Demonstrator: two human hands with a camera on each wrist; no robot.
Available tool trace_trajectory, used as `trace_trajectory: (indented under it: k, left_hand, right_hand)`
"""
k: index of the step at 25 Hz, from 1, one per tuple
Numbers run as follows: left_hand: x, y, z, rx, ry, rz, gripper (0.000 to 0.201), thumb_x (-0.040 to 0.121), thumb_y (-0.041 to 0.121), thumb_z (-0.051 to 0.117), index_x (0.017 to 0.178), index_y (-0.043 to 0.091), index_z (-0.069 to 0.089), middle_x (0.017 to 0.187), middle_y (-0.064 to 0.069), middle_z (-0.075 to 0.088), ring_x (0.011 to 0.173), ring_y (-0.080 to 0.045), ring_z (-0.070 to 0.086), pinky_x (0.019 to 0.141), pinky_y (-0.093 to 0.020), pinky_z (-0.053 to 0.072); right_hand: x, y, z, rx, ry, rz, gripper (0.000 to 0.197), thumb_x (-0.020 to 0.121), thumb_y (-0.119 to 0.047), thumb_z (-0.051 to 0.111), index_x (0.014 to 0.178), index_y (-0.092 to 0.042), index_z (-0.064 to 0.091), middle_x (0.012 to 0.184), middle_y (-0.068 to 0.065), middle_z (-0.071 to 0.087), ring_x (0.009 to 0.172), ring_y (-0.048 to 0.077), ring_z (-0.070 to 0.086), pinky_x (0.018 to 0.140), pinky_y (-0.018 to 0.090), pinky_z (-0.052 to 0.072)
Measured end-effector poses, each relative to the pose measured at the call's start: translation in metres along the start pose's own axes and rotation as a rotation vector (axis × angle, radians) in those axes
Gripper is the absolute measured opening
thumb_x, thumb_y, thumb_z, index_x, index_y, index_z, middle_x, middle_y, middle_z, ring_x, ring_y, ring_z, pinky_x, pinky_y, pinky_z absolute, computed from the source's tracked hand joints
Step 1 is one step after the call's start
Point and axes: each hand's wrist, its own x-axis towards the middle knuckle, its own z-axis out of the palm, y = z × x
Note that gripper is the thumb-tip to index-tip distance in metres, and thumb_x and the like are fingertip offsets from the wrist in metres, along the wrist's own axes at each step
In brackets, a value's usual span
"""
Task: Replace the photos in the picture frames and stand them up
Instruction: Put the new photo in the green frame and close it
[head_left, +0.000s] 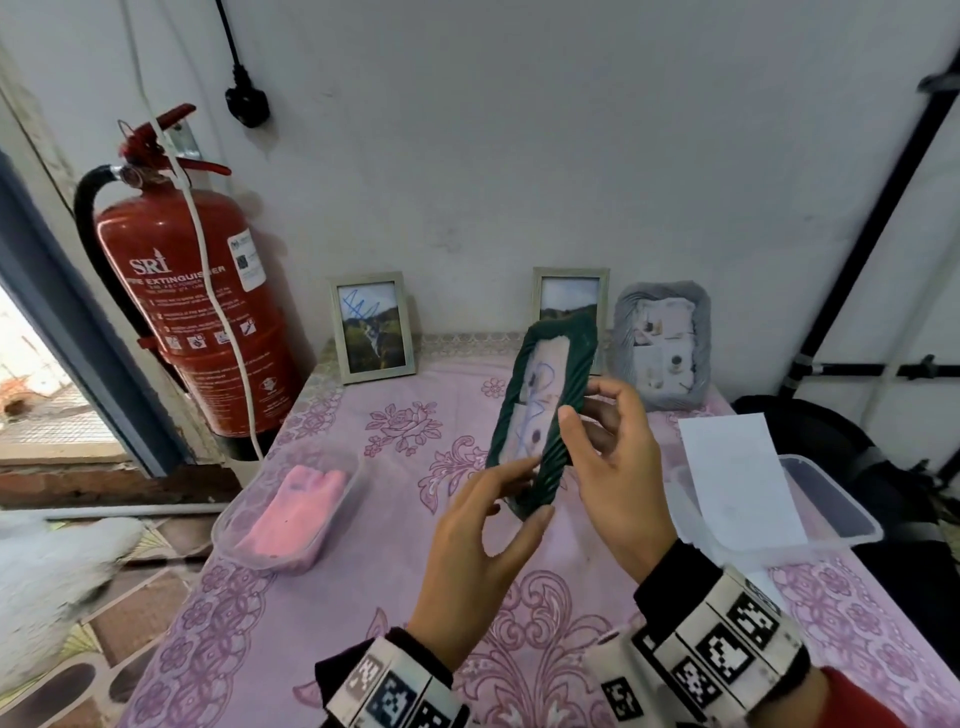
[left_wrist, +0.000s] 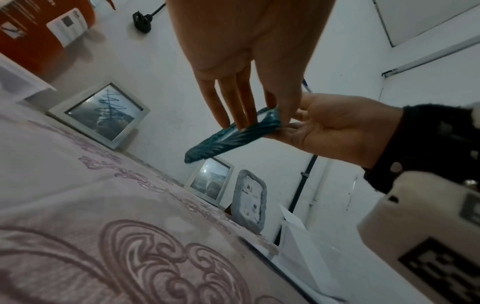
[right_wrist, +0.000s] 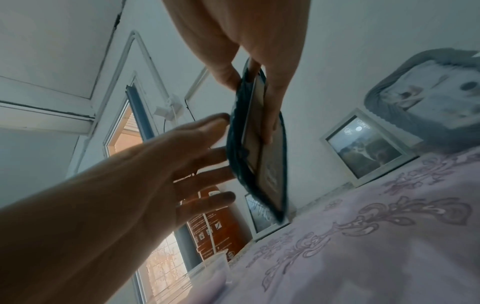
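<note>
We are holding the green frame (head_left: 540, 415) up in the air over the middle of the table (head_left: 322, 623), clear of the cloth, with both hands. Our right hand (head_left: 618, 483) is gripping its right edge, thumb curled across the front rim and fingers curled behind the back. Our left hand (head_left: 478, 545) is meeting it from the left with fingers nearly straight, their tips touching the lower front and bottom edge; in the left wrist view the thumb (left_wrist: 288, 102) and fingers (left_wrist: 241, 107) are closing on the rim from both sides. The frame is standing tall and turned edge-on to the right, tilted a little. Its border is dark green and ribbed, and the pale photo inside is carrying blue scribbles.

Nearest us the patterned pink cloth is lying bare, giving open room below and before the hands. To the left, near the table's left edge, a clear tub (head_left: 291, 514) is holding something pink (head_left: 298, 506). To the right, at the right edge, a second tub (head_left: 810, 509) is lying with a white sheet (head_left: 737, 478) across it.

Further back, three frames are standing against the wall: a pale frame (head_left: 371, 327) at the left with a blue scrawl on its photo, another pale one (head_left: 571, 296) partly behind the green frame, and a grey ribbed frame (head_left: 660, 345) just beside it. A red extinguisher (head_left: 192, 306) is hanging left of the table.
</note>
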Motion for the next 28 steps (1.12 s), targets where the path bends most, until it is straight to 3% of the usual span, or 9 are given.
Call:
trace_trajectory:
  k: [4, 7, 11, 13, 17, 21, 23, 26, 28]
  left_hand:
    - [0.013, -0.016, -0.009, 0.017, 0.100, -0.097, 0.037, 0.089, 0.036, 0.053, 0.126, 0.033, 0.049, 0.121, 0.016, 0.053, 0.112, 0.008, 0.047, 0.088, -0.002, 0.036]
    - [0.025, -0.029, -0.019, -0.047, 0.122, -0.247, 0.046, 0.091, 0.031, 0.052, 0.135, 0.032, 0.039, 0.129, 0.011, 0.046, 0.117, 0.005, 0.045, 0.092, -0.009, 0.039]
    - [0.029, -0.038, -0.027, -0.382, 0.090, -0.389, 0.048, 0.095, 0.014, 0.049, 0.136, 0.034, 0.035, 0.108, -0.005, 0.058, 0.083, -0.002, 0.064, 0.065, -0.013, 0.051]
    - [0.027, -0.042, -0.029, -0.415, 0.091, -0.431, 0.047, 0.094, 0.012, 0.049, 0.135, 0.034, 0.039, 0.102, -0.005, 0.058, 0.080, -0.009, 0.063, 0.064, -0.017, 0.052]
    - [0.019, -0.050, -0.027, -0.405, 0.077, -0.485, 0.039, 0.095, 0.012, 0.049, 0.129, 0.030, 0.047, 0.101, -0.003, 0.057, 0.077, -0.003, 0.064, 0.064, -0.017, 0.053]
    - [0.014, -0.062, -0.026, -0.337, 0.037, -0.546, 0.041, 0.095, 0.010, 0.050, 0.131, 0.026, 0.045, 0.098, -0.005, 0.053, 0.072, -0.004, 0.061, 0.062, -0.015, 0.052]
    - [0.013, -0.068, -0.026, -0.297, 0.007, -0.582, 0.045, 0.093, 0.008, 0.052, 0.134, 0.026, 0.043, 0.099, -0.004, 0.051, 0.075, -0.010, 0.059, 0.062, -0.014, 0.052]
    - [0.013, -0.077, -0.026, -0.236, -0.042, -0.603, 0.055, 0.089, 0.003, 0.057, 0.136, 0.026, 0.039, 0.100, 0.000, 0.052, 0.083, -0.011, 0.057, 0.066, -0.015, 0.051]
    - [0.013, -0.084, -0.027, -0.177, -0.060, -0.588, 0.058, 0.087, 0.002, 0.061, 0.136, 0.023, 0.039, 0.102, 0.000, 0.053, 0.086, -0.009, 0.054, 0.067, -0.012, 0.050]
  right_hand:
    - [0.004, 0.007, -0.008, 0.088, 0.001, 0.104, 0.016, 0.094, -0.013, 0.050, 0.101, -0.026, 0.048, 0.088, -0.004, 0.070, 0.080, 0.009, 0.064, 0.075, 0.029, 0.054]
    - [-0.002, 0.013, -0.011, 0.086, -0.015, 0.151, 0.016, 0.095, -0.013, 0.047, 0.102, -0.028, 0.048, 0.086, 0.005, 0.068, 0.073, 0.009, 0.061, 0.067, 0.023, 0.052]
    - [-0.010, 0.023, -0.011, 0.016, -0.019, 0.180, 0.016, 0.097, -0.017, 0.044, 0.108, -0.028, 0.047, 0.090, 0.030, 0.061, 0.068, 0.027, 0.052, 0.067, 0.040, 0.046]
    - [-0.012, 0.030, -0.013, -0.003, -0.018, 0.194, 0.018, 0.097, -0.019, 0.043, 0.112, -0.027, 0.048, 0.095, 0.026, 0.063, 0.074, 0.036, 0.054, 0.072, 0.042, 0.049]
    - [-0.014, 0.047, -0.017, -0.054, -0.086, 0.319, 0.028, 0.096, -0.020, 0.046, 0.124, -0.018, 0.047, 0.094, 0.004, 0.067, 0.083, 0.015, 0.064, 0.076, 0.025, 0.054]
    - [-0.013, 0.063, -0.023, -0.195, -0.257, 0.515, 0.056, 0.088, -0.009, 0.060, 0.137, -0.019, 0.034, 0.114, 0.008, 0.059, 0.105, 0.024, 0.059, 0.094, 0.038, 0.050]
    - [-0.011, 0.067, -0.027, -0.310, -0.326, 0.524, 0.062, 0.085, -0.008, 0.063, 0.138, -0.021, 0.033, 0.107, 0.003, 0.057, 0.102, 0.021, 0.058, 0.090, 0.032, 0.049]
    - [-0.006, 0.070, -0.031, -0.477, -0.400, 0.452, 0.062, 0.081, -0.011, 0.069, 0.135, -0.017, 0.040, 0.097, -0.007, 0.052, 0.081, 0.007, 0.053, 0.071, 0.013, 0.045]
    - [-0.001, 0.072, -0.032, -0.582, -0.432, 0.390, 0.061, 0.077, -0.012, 0.073, 0.132, -0.014, 0.047, 0.106, 0.006, 0.055, 0.078, 0.009, 0.049, 0.073, 0.014, 0.043]
